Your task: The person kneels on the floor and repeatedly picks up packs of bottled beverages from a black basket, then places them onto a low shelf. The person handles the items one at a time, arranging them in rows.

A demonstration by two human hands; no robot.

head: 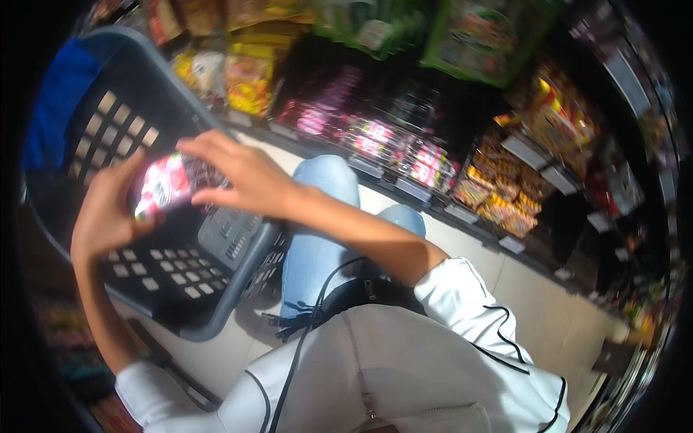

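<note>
A shiny pink-and-white package (165, 181), with a darker, see-through-looking part on its right, is between my two hands above a grey plastic shopping basket (178, 84). My left hand (105, 208) wraps its left end, with thumb and fingers curled around the edge. From the other side, my right hand (252, 176) grips the darker end between thumb and fingers. The basket has slotted walls and tilts in the view. Inside it, below the package, a grey piece (230, 241) bears printed marks. Blur hides the finer details.
Low shelves with price-tag strips (414, 189) run along the far side. They hold pink packs (371, 138), yellow-and-brown packs (503, 192) and large green bags (471, 40). Something blue (65, 97) lies over the basket's left side. My bent knees (325, 189) are beside the basket on the tiled floor.
</note>
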